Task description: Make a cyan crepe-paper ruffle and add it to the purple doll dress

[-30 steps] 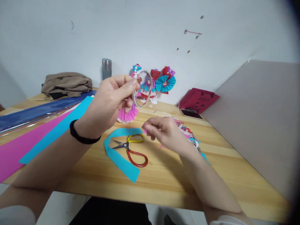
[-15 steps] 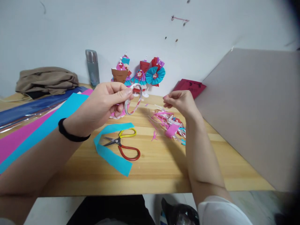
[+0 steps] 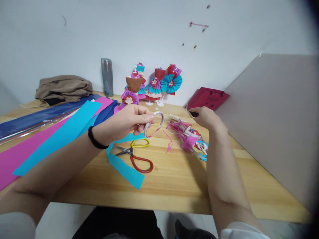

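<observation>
My left hand pinches a thin roll of tape, a whitish ring with reddish print, held above the table. Over on the right, my right hand has its fingers closed at a small dark flat object; most of it is hidden, so its kind is unclear. Below the left hand lie scissors with one yellow and one red handle, blades partly apart. A folded turquoise strip curves around their blades. Just below the right hand is a heap of pink, white and blue scraps.
Small dress stands with paper-like rosettes stand by the wall. A grey flask and brown cloth are at the back left, long coloured sheets in front. A red bag leans beside the white panel.
My right hand has moved right and slightly down, and a small dark object now shows at its fingers. My left hand, still holding the tape roll, has shifted right and lower. The view has turned slightly.
</observation>
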`<state>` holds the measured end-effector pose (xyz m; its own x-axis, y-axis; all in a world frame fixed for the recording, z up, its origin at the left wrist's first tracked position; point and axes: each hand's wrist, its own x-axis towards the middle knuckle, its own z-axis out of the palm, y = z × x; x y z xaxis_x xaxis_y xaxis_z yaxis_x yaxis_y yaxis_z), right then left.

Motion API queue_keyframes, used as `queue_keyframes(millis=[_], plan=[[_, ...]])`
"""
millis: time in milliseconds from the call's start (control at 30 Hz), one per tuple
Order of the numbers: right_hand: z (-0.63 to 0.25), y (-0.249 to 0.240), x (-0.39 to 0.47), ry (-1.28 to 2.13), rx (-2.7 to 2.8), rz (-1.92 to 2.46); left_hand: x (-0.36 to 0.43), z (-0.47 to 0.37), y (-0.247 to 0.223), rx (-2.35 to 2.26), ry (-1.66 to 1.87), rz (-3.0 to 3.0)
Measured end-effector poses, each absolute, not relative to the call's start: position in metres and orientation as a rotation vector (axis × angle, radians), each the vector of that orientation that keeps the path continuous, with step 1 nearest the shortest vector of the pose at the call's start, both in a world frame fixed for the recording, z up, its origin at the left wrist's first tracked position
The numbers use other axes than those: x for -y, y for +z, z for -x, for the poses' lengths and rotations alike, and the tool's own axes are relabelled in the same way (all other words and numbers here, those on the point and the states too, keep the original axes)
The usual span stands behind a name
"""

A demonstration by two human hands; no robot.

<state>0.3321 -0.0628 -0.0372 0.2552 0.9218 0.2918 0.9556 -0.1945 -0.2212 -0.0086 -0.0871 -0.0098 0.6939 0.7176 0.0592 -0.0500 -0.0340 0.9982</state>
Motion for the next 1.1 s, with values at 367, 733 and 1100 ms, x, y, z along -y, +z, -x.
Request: queue_keyframes(millis=[367,733,1100], plan=[[-0.236,-0.022,0.09,0.776,1.857,1.123,0.077,0.002,-0.026,-0.546,0.564,-1.466],[-0.209,-0.014,0.108,1.085,1.766,1.104,0.062,0.005,-0.036,-0.469,0.563,-1.41],[-0.212,-0.011,0.111,1.031,1.59,1.133,0.044,0.007,-0.042,-0.456,0.615,-1.302]])
